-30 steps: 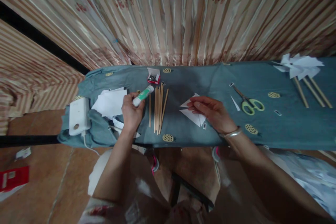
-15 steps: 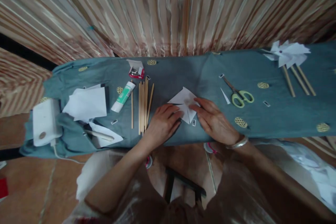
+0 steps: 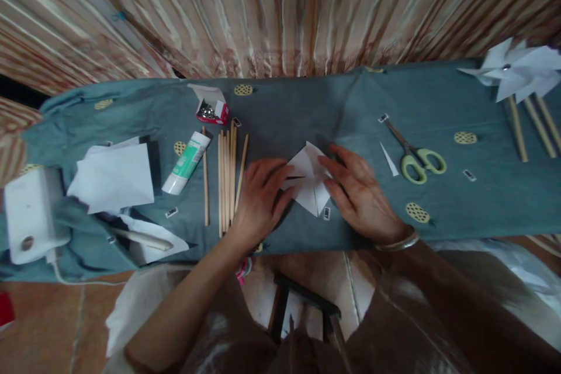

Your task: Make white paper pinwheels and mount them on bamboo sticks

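Note:
A white paper square [image 3: 308, 178] with slits cut in toward its middle lies on the teal cloth, one corner toward me. My left hand [image 3: 264, 196] is at its left corner, fingers stretched and thumb apart, tips at the paper's edge. On the opposite side, my right hand [image 3: 357, 193] has its fingers spread, and the fingertips touch the right part of the paper. Several wooden sticks [image 3: 226, 181] lie beside my left hand. To the right of my right hand are green-handled scissors [image 3: 412, 158] and a thin paper scrap [image 3: 388, 159].
A glue stick [image 3: 186, 162] and an opened red box of small metal pieces [image 3: 212, 111] lie to the left. Farther left are stacked white papers [image 3: 116, 175] and a white corded device [image 3: 33, 213]. Paper pinwheels on sticks [image 3: 517, 73] lie at the far right. A curtain [image 3: 280, 11] hangs behind.
The view has shifted a little and come closer to the table. My fingers have eased back toward the paper's edges, baring more of its middle.

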Motion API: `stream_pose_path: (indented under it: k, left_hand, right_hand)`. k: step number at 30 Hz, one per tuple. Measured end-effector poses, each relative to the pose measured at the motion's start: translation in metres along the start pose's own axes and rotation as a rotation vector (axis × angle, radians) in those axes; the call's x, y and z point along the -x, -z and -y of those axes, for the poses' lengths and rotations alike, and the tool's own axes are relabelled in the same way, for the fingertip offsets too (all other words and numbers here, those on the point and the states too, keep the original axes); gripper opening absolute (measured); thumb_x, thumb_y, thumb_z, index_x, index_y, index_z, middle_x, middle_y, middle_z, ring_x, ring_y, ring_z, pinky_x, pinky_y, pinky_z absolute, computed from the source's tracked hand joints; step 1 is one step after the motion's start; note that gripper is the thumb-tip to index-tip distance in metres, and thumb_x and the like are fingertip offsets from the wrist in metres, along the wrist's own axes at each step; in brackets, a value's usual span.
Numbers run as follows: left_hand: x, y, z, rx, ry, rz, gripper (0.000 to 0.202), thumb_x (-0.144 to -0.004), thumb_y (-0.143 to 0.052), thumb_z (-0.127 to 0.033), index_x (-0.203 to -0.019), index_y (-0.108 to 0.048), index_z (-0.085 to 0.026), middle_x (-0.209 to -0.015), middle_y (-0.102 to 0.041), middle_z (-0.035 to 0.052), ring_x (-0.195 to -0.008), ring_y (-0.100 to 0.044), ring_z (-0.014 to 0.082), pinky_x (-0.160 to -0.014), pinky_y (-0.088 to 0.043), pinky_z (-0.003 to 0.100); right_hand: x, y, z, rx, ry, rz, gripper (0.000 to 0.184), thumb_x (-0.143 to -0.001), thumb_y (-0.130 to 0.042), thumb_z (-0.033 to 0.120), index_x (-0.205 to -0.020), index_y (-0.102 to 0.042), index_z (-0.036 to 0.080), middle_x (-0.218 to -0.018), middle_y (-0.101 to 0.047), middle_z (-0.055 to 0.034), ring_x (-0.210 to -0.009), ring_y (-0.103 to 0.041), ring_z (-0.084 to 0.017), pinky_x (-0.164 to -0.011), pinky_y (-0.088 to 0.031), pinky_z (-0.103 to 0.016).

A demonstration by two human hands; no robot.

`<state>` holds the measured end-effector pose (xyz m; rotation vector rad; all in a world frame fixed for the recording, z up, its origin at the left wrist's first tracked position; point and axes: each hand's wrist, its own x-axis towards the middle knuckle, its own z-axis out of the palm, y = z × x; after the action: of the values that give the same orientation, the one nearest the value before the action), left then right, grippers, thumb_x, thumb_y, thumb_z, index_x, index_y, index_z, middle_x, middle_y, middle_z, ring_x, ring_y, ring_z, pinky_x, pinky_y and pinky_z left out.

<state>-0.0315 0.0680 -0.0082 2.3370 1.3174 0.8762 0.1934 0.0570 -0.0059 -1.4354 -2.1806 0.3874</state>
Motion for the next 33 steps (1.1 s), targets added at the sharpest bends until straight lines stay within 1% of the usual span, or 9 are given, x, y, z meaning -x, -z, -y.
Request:
stream_pose_path:
  k: [2,5,7,11,14,17,21,28,33]
  left_hand:
    - [-0.007,0.001,0.007,-0.004,0.069,-0.037,0.034,-0.096,-0.054,-0.033,-0.126,-0.059,-0.017,-0.122,-0.063,0.0134,-0.116,-0.054,0.0278,-0.101,-0.042,0.045]
    - [-0.014,-0.003,0.013,0.027,0.113,0.011,0.035,-0.096,-0.054,-0.035,-0.125,-0.060,-0.016,-0.117,-0.066,0.0116,-0.111,-0.054,0.0275,-0.098,-0.042,0.044]
    - [-0.016,-0.007,0.013,0.057,0.136,0.039,0.034,-0.095,-0.055,-0.035,-0.123,-0.061,-0.018,-0.110,-0.067,0.0092,-0.106,-0.056,0.0266,-0.094,-0.042,0.042]
    - [-0.019,-0.010,0.012,0.124,0.191,0.004,0.030,-0.092,-0.057,-0.027,-0.120,-0.062,-0.020,-0.094,-0.069,0.0035,-0.095,-0.058,0.0228,-0.087,-0.042,0.037]
    - [-0.019,-0.009,0.011,0.163,0.224,-0.019,0.030,-0.089,-0.057,-0.021,-0.118,-0.063,-0.021,-0.089,-0.069,0.0014,-0.091,-0.059,0.0209,-0.085,-0.042,0.035]
    - [-0.020,-0.009,0.011,0.179,0.236,-0.021,0.031,-0.087,-0.059,-0.020,-0.118,-0.063,-0.020,-0.087,-0.069,0.0012,-0.090,-0.059,0.0212,-0.085,-0.042,0.036]
    - [-0.020,-0.008,0.010,0.177,0.238,-0.019,0.033,-0.086,-0.058,-0.019,-0.118,-0.063,-0.019,-0.086,-0.068,0.0016,-0.091,-0.059,0.0219,-0.085,-0.042,0.037]
    - [-0.018,-0.010,0.011,0.137,0.223,-0.018,0.035,-0.085,-0.058,-0.017,-0.119,-0.062,-0.020,-0.084,-0.067,0.0010,-0.092,-0.059,0.0215,-0.085,-0.042,0.036]
    - [-0.017,-0.011,0.012,0.111,0.192,-0.019,0.035,-0.085,-0.058,-0.016,-0.120,-0.061,-0.017,-0.085,-0.066,0.0018,-0.091,-0.059,0.0212,-0.084,-0.043,0.036]
  right_hand:
    - [-0.001,-0.001,-0.002,-0.003,0.010,0.002,0.041,-0.099,-0.042,0.025,-0.139,-0.054,0.026,-0.153,-0.043,-0.0104,-0.142,-0.042,-0.029,-0.116,-0.038,-0.051]
    - [0.001,0.000,-0.004,0.008,0.025,0.022,0.038,-0.099,-0.043,0.023,-0.132,-0.060,0.022,-0.152,-0.044,-0.0126,-0.141,-0.043,-0.031,-0.116,-0.039,-0.052]
    - [0.002,0.000,-0.005,0.016,0.016,0.040,0.038,-0.099,-0.043,0.024,-0.131,-0.062,0.024,-0.153,-0.045,-0.0116,-0.141,-0.044,-0.033,-0.115,-0.040,-0.053]
    - [0.003,0.000,-0.004,0.029,0.005,0.054,0.040,-0.099,-0.042,0.025,-0.136,-0.058,0.030,-0.154,-0.044,-0.0073,-0.141,-0.044,-0.032,-0.116,-0.039,-0.055]
    - [0.003,0.000,-0.004,0.038,0.010,0.054,0.042,-0.099,-0.043,0.026,-0.139,-0.054,0.034,-0.154,-0.045,-0.0055,-0.141,-0.044,-0.032,-0.116,-0.039,-0.055]
    - [0.003,0.001,-0.003,0.042,0.000,0.053,0.043,-0.099,-0.044,0.026,-0.139,-0.053,0.038,-0.153,-0.046,-0.0034,-0.140,-0.045,-0.030,-0.116,-0.038,-0.051]
    - [0.004,-0.002,-0.003,0.064,0.013,0.037,0.039,-0.100,-0.043,0.026,-0.136,-0.057,0.028,-0.152,-0.046,-0.0095,-0.139,-0.045,-0.030,-0.116,-0.038,-0.053]
    - [0.004,-0.004,-0.002,0.037,-0.001,0.022,0.039,-0.099,-0.043,0.026,-0.136,-0.057,0.031,-0.153,-0.045,-0.0076,-0.140,-0.045,-0.030,-0.116,-0.037,-0.052]
    - [0.001,-0.003,0.005,0.077,0.071,0.028,0.038,-0.100,-0.042,0.021,-0.135,-0.058,0.022,-0.150,-0.047,-0.0156,-0.139,-0.045,-0.031,-0.113,-0.040,-0.054]
